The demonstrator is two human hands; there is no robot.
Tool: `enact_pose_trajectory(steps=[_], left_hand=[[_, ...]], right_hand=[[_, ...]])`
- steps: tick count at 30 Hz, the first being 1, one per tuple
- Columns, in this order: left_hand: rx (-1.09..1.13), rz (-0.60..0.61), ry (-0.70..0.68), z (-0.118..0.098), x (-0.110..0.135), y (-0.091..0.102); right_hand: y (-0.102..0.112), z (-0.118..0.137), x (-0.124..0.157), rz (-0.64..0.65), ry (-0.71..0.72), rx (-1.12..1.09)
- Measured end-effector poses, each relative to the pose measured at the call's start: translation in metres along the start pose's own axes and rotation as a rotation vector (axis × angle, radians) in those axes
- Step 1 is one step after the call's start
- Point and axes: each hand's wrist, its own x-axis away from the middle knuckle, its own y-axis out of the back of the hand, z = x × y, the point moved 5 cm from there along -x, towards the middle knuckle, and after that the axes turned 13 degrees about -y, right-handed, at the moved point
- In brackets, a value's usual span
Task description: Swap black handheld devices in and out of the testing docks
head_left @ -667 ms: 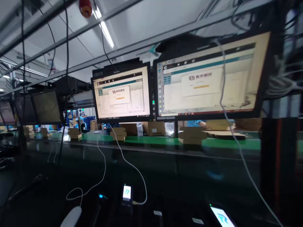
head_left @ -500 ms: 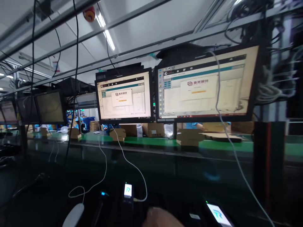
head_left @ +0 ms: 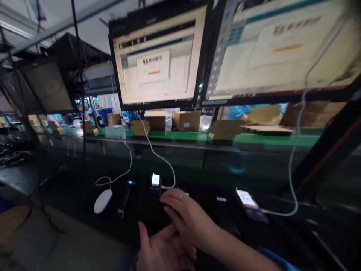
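My right hand (head_left: 184, 212) reaches forward over the dark bench, fingers bent down and touching the surface just right of a small black device (head_left: 155, 183) with a lit screen. A white cable plugs into that device's right side. My left hand (head_left: 162, 250) lies below it at the bottom edge, palm up, fingers apart, partly under the right wrist, holding nothing I can see. A second lit device (head_left: 248, 203) lies further right, also on a white cable. What sits under my right fingers is too dark to tell.
A white mouse (head_left: 103, 201) and a dark stick with a blue light (head_left: 124, 199) lie left of the hands. Two lit monitors (head_left: 159, 60) hang above. Behind runs a green conveyor (head_left: 180, 135) with cardboard boxes; people in blue work beyond it.
The view has tilted down and moved closer to the bench. Both my hands have come into view; half a second ago only a bit of one hand showed at the bottom edge.
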Motion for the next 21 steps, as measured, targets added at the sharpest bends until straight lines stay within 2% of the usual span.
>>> enact_pose_trajectory(steps=[3, 6, 9, 12, 15, 17, 19, 21], left_hand=[[0.316, 0.025, 0.147, 0.006, 0.002, -0.006], [0.554, 0.146, 0.197, 0.01, 0.009, -0.022], [0.534, 0.161, 0.229, 0.011, 0.019, -0.036], [0.31, 0.105, 0.356, 0.011, 0.03, -0.047], [0.145, 0.065, 0.415, 0.014, 0.033, -0.056], [-0.195, -0.067, 0.34, 0.018, 0.029, -0.048], [-0.707, -0.218, 0.233, 0.019, 0.028, -0.035], [-1.079, -0.299, 0.218, 0.028, 0.034, -0.024]], right_hand=[[0.012, 0.001, 0.009, 0.083, -0.079, -0.175], [0.014, 0.007, 0.016, 0.297, -0.14, -0.307], [0.014, 0.016, 0.022, 0.449, -0.163, -0.296], [0.014, 0.016, 0.024, 0.558, -0.231, -0.283], [0.012, 0.014, 0.022, 0.648, -0.265, -0.403], [0.007, 0.012, 0.021, 0.671, -0.253, -0.481], [-0.001, 0.011, 0.023, 0.705, -0.249, -0.55], [-0.011, 0.012, 0.028, 0.768, -0.255, -0.636]])
